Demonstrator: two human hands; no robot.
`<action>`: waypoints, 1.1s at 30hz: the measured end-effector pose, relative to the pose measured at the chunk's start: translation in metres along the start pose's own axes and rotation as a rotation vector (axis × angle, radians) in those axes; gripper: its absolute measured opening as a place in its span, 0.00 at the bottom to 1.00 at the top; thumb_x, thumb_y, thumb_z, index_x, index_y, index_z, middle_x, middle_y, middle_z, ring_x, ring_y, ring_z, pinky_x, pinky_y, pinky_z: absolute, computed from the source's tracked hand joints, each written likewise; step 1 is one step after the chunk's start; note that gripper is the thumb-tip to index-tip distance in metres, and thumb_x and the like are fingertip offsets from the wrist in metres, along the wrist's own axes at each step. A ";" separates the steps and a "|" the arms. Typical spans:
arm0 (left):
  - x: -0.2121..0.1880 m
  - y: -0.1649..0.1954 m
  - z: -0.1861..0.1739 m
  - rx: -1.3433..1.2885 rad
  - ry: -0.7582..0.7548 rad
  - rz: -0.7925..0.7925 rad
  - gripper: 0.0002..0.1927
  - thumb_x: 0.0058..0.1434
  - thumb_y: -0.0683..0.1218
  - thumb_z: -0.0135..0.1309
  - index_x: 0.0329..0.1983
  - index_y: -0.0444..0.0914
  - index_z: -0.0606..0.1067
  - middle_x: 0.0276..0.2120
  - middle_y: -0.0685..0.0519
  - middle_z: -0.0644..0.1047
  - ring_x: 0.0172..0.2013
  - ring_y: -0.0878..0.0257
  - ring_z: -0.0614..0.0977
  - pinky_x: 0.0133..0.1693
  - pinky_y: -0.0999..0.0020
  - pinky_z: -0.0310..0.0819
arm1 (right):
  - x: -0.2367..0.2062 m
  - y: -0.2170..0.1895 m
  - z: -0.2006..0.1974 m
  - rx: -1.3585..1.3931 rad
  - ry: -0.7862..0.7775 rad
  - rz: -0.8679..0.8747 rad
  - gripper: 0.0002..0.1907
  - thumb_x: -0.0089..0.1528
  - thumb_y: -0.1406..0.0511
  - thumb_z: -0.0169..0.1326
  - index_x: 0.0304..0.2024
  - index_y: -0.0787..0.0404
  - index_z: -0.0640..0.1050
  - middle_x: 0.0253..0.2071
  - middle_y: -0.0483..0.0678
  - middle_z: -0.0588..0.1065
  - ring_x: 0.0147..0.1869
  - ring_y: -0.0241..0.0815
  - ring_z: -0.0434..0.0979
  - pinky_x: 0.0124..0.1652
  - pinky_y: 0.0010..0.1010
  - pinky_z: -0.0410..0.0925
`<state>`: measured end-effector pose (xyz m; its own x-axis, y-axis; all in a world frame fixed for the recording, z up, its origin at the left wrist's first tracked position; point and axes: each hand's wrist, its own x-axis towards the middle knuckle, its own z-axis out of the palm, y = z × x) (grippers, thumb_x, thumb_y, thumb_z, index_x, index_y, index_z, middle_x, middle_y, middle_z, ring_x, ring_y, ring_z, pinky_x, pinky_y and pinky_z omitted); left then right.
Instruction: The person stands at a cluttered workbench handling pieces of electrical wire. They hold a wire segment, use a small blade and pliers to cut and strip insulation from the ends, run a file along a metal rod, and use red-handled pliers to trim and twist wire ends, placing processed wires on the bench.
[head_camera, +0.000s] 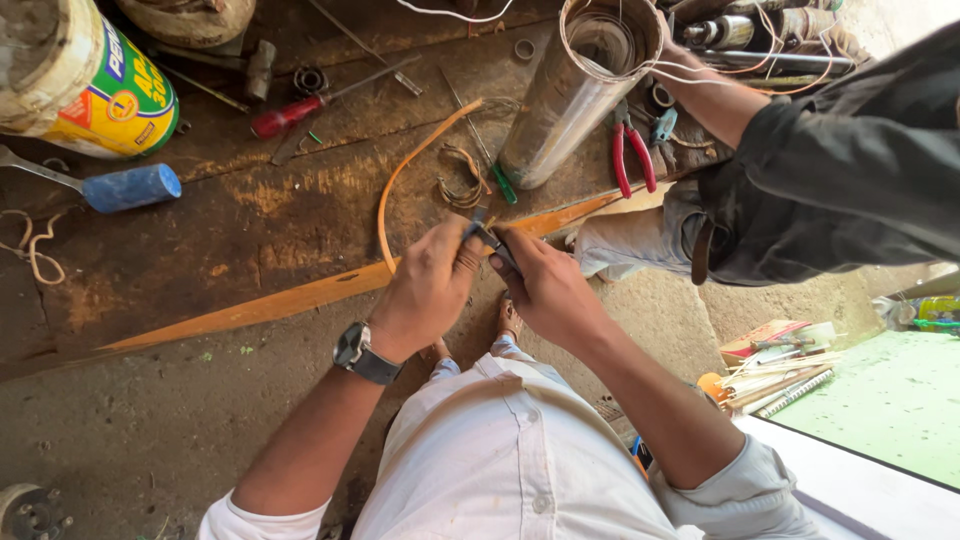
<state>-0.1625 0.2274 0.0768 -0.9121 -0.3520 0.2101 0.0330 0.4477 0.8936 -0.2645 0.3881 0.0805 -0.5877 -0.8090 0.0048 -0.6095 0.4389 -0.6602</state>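
My left hand (432, 280), with a dark watch on its wrist, and my right hand (545, 285) meet in front of me over a dirty workshop floor. Between their fingertips they pinch a small dark tool or blade (490, 240) against a thin orange strip (400, 180) that curves up and away to the left. Both hands are closed around these items. What exactly the dark piece is stays partly hidden by my fingers.
A second person in a dark shirt (840, 170) crouches at right, reaching to a tall metal cylinder (575, 90). Red-handled pliers (632, 150), a red screwdriver (285, 117), a blue-handled tool (125, 187), a paint bucket (90, 85) and a long orange slat (300, 295) lie around.
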 end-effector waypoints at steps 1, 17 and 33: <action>0.000 0.001 0.001 -0.009 0.019 0.060 0.16 0.71 0.50 0.51 0.46 0.32 0.68 0.36 0.37 0.75 0.39 0.35 0.77 0.38 0.48 0.70 | 0.001 0.004 0.002 0.047 -0.031 0.041 0.20 0.66 0.68 0.53 0.60 0.63 0.71 0.44 0.60 0.77 0.48 0.62 0.77 0.44 0.46 0.70; 0.021 -0.033 0.021 0.094 0.310 -0.015 0.22 0.60 0.59 0.67 0.28 0.38 0.75 0.22 0.49 0.74 0.22 0.57 0.75 0.27 0.60 0.65 | 0.024 0.012 0.013 1.235 -0.001 0.534 0.38 0.49 0.77 0.50 0.64 0.58 0.69 0.47 0.39 0.73 0.48 0.32 0.74 0.41 0.26 0.69; 0.031 -0.026 -0.022 -0.734 0.038 -0.134 0.12 0.78 0.50 0.44 0.50 0.38 0.73 0.37 0.59 0.72 0.41 0.70 0.74 0.47 0.73 0.71 | 0.030 0.000 0.026 0.823 -0.187 0.186 0.19 0.63 0.64 0.63 0.53 0.63 0.74 0.45 0.40 0.77 0.48 0.27 0.75 0.48 0.22 0.71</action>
<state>-0.1823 0.1865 0.0691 -0.9131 -0.3993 0.0821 0.1987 -0.2602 0.9449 -0.2686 0.3533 0.0617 -0.4989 -0.8347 -0.2331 0.1092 0.2063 -0.9724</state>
